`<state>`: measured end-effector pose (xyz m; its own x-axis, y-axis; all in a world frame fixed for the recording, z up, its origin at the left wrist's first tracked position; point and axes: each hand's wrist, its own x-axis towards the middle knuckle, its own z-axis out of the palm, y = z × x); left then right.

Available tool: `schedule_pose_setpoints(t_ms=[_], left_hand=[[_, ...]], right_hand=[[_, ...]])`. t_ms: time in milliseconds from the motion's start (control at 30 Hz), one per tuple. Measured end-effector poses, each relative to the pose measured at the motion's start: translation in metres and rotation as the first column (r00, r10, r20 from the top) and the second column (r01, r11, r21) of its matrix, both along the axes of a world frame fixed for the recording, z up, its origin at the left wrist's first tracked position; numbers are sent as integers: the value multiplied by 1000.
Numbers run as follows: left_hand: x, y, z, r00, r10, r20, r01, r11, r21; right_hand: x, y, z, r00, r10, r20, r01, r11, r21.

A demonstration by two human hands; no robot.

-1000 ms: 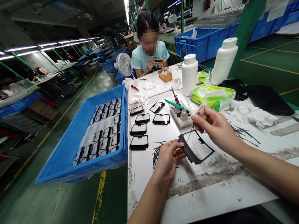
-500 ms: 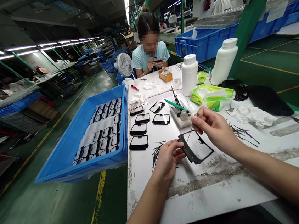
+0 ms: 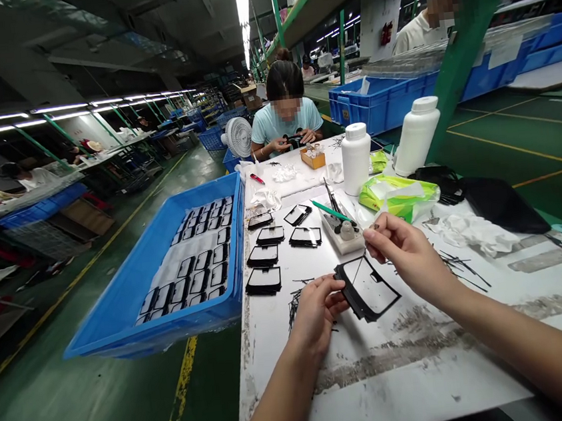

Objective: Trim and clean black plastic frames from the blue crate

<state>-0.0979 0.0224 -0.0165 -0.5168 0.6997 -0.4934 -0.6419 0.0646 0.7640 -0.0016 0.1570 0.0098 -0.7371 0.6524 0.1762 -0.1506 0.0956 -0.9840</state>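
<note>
A white, flat tabletop (image 3: 404,382), smeared grey-brown along its nearer part, carries a pale rectangular tray (image 3: 349,246). Left of the tray lie several stacks of black rectangular frames with pale centres (image 3: 264,281). Beyond the tray stands a white cylindrical plastic bottle (image 3: 357,162). A bright green-and-white soft plastic packet (image 3: 400,196) lies right of the tray, crumpled white tissue (image 3: 474,234) farther right, and thin black strips (image 3: 461,266) scatter nearer than that tissue.

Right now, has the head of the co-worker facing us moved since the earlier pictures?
Yes, downward: the co-worker's head sits lower against the white fan.
</note>
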Motion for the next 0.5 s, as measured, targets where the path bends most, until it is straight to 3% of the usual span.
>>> schedule_pose_setpoints(t_ms=[267, 400, 500], left_hand=[[0, 0, 0, 1000, 1, -19, -1, 1000, -5], [-1, 0, -2, 999, -17, -35, 16, 1000, -26], [-1, 1, -2, 998, -39, -49, 37, 998, -42]], right_hand=[[-1, 1, 1, 999, -7, -38, 7, 1000, -20], [-6, 17, 0, 976, -135, -171, 130, 991, -43], [-10, 31, -3, 949, -245, -197, 261, 963, 62]])
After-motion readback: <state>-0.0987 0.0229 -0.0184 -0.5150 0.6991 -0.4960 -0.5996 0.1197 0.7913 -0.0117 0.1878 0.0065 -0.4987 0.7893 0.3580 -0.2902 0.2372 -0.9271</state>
